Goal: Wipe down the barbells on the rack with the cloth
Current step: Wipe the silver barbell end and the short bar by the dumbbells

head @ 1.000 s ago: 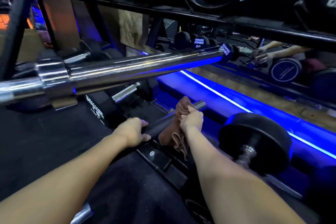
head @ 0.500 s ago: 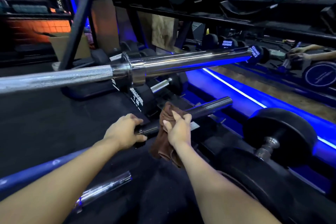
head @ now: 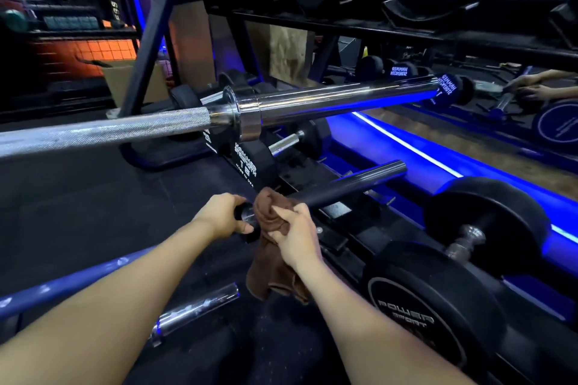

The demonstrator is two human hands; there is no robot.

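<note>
Dim blue-lit gym floor; left hand [head: 220, 218] grips the low dark steel barbell [head: 350, 183] to steady it, right hand [head: 295, 233] clutches the brown cloth [head: 272, 247] wrapped on its shaft for wiping.

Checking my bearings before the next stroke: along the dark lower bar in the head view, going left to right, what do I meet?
Left hand gripping the bar → brown cloth wrapped around it, held by the right hand → bare dark barbell sleeve running to its free end.
</note>
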